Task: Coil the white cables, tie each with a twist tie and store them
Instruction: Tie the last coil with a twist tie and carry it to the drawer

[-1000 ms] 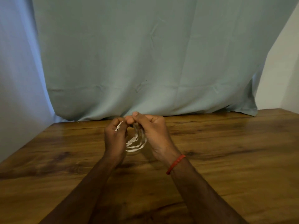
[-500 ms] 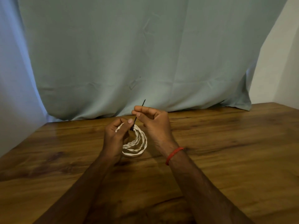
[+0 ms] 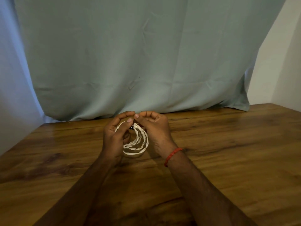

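The table (image 3: pixel 228 144) is wood with dark grain, smooth and glossy, with a sheen near its far edge. Behind the table hangs a pale green cloth (image 3: pixel 146 54), matt and creased. Over the table's middle, the white cable (image 3: pixel 140 144) looks matt and twisted like cord, the twist tie (image 3: pixel 132 127) is dark and its material is unclear, and the red bracelet (image 3: pixel 172 154) is braided thread. The wall (image 3: pixel 285 70) past the table's right corner is smooth and matt.

twist tie (image 3: pixel 132 127): mostly behind fingers (image 3: pixel 124 128) | white cable (image 3: pixel 138 145): top hidden | forearms (image 3: pixel 203 193): cut by bottom edge
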Demonstrator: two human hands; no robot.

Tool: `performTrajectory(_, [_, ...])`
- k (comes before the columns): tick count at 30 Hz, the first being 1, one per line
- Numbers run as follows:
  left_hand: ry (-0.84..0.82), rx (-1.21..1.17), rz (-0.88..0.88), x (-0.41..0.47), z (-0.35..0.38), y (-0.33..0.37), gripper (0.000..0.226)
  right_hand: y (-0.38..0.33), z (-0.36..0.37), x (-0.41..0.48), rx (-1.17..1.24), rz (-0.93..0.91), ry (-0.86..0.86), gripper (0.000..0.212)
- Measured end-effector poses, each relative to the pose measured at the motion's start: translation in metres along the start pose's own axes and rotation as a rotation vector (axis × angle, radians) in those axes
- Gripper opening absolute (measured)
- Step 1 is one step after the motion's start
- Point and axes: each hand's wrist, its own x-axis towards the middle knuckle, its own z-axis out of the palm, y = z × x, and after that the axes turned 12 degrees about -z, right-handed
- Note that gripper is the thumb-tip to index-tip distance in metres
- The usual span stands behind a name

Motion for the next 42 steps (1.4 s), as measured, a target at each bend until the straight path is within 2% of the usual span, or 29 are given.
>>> performTrajectory(3, [0.053,-0.011,-0.01,0.001,-0.002,-0.002,0.022,-0.003,0.0,-0.001,0.054,0.06,-0.037,0.009])
performTrajectory(7, [0.11,0.002,-0.032,0.001,-0.001,-0.002,0.01,-0.003,0.001,-0.002,0.039,0.061,-0.116,0.016])
performTrajectory(10, [0.109,0.017,-0.04,0.001,-0.002,-0.001,0.018,-0.005,0.0,-0.001,0.002,0.046,-0.119,0.018])
performTrajectory(14, [0.07,0.027,-0.02,0.0,-0.001,0.0,0.017,-0.009,0.001,-0.001,0.121,0.063,-0.036,0.018])
performTrajectory(17, [0.072,0.042,0.017,-0.002,0.002,0.001,0.014,-0.013,0.002,-0.004,0.091,-0.005,0.042,0.016])
performTrajectory(22, [0.177,0.107,0.031,0.001,0.0,-0.004,0.021,-0.023,0.003,-0.006,0.045,-0.095,0.051,0.023])
performTrajectory(25, [0.215,0.105,0.019,0.005,-0.004,-0.005,0.03,-0.027,0.001,-0.006,-0.026,-0.103,0.009,0.025])
performTrajectory(28, [0.216,0.049,0.001,0.009,-0.007,-0.005,0.059,-0.028,-0.003,-0.005,-0.129,-0.12,-0.047,0.02])
performTrajectory(30, [0.238,0.008,-0.015,0.012,-0.009,-0.005,0.064,-0.028,-0.005,-0.004,-0.197,-0.158,-0.083,0.018])
performTrajectory(32, [0.253,-0.036,-0.05,0.015,-0.012,-0.005,0.058,-0.027,-0.006,-0.002,-0.3,-0.214,-0.093,0.017])
performTrajectory(35, [0.297,-0.049,-0.063,0.015,-0.011,-0.003,0.036,-0.023,-0.005,-0.003,-0.499,-0.338,-0.133,0.014])
performTrajectory(38, [0.321,-0.064,-0.061,0.014,-0.008,0.0,0.038,-0.02,-0.003,-0.005,-0.639,-0.456,-0.222,0.011])
performTrajectory(42, [0.307,-0.061,-0.062,0.013,-0.006,0.001,0.032,-0.018,-0.001,-0.009,-0.718,-0.5,-0.3,0.011])
